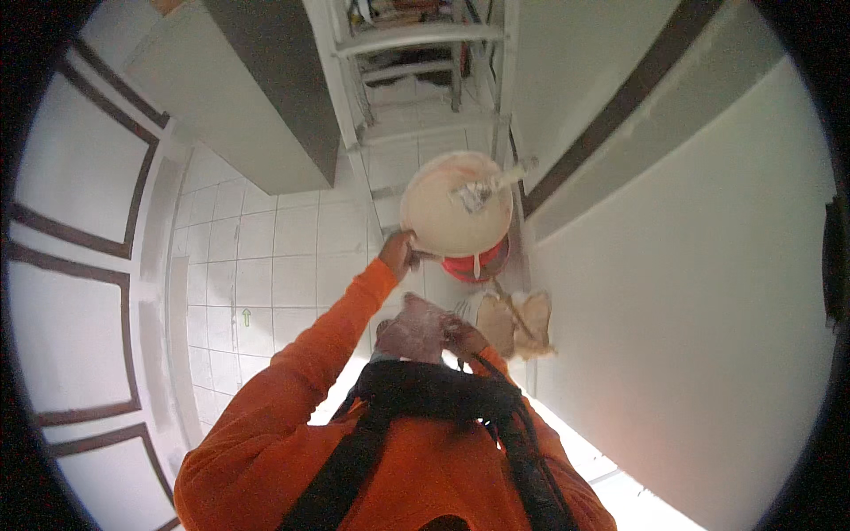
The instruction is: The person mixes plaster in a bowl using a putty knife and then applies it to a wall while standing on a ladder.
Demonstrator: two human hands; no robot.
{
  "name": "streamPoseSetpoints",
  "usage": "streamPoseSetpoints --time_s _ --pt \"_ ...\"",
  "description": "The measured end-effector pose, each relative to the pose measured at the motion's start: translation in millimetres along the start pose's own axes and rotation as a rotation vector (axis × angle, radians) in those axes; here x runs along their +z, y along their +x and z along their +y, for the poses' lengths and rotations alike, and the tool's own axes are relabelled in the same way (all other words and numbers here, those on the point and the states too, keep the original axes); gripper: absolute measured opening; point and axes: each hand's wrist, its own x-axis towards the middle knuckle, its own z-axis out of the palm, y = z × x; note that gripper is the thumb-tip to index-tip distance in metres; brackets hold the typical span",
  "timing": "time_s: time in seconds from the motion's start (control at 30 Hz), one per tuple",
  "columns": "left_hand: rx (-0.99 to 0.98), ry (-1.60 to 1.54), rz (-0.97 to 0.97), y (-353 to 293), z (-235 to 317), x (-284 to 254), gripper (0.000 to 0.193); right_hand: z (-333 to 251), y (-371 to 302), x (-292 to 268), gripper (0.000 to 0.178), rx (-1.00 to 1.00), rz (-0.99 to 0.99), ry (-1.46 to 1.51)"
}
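- Pale metal ladder (pixel 421 37): beyond the round cream-coloured tub (pixel 408 212), which holds a pale, wet-looking mix.
- Round red bucket (pixel 482 268): below the tub's near edge.
- Dusty pink flat piece, material unclear (pixel 420 326): nearer you than the tub.
- Pale-handled scraper with smeared blade (pixel 473 196): inside the tub, far right.
- Your left hand (pixel 400 253): fingers curled on the tub's near-left rim.
- Your right hand (pixel 462 338): at the pink piece's right edge; can't tell its grip.
- Step, likely: steadying the tub; next move calls for a level rim.
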Motion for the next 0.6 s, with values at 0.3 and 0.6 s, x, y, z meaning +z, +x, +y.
streamPoseSetpoints --time_s 0.3,0.6 --pt "0.056 -0.052 -0.141 26.5 -2.0 -17.1 0.054 52.6 -154.6 -118.7 0.034 -0.233 0.76 0.209" --pt "-0.049 -0.063 -0.036 26.9 11.9 -20.0 0.049 17.1 -82.6 -232.0 0.04 0.128 1.271 -1.611"
